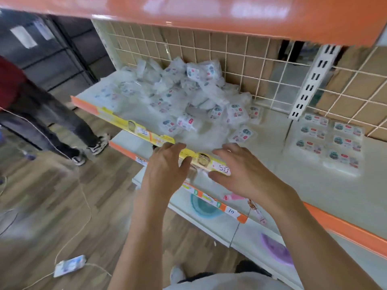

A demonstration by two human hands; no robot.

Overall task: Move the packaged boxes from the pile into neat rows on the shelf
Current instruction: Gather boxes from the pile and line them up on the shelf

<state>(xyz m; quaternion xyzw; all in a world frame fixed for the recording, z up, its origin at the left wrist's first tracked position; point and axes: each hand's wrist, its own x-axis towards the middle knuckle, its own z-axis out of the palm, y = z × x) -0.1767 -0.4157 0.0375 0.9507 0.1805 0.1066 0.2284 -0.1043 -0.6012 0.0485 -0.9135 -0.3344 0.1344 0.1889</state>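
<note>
Pile [184,97]: packaged boxes heaped at the shelf's [314,185] back left, against the wire grid [240,65]; print blurred, unreadable.
Rows [333,141]: boxes laid flat, right of the pile, near the back edge.
Price strip [209,162]: yellow, front edge, reads "50" (lower shelf tag reads "10").
Left hand [165,166]: over the front edge, grip wide, holding nothing.
Right hand [240,172]: just beside it, fingers spread, empty.

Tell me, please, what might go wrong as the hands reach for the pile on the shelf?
1. The pile is loose and heaped; pulling one pack could make others slide toward the shelf's front edge and fall.
2. Both the left hand and right hand are empty and open; slippery wrapping may slip from a hasty grasp.
3. Careless placing could disturb the neat rows to the right.
</note>
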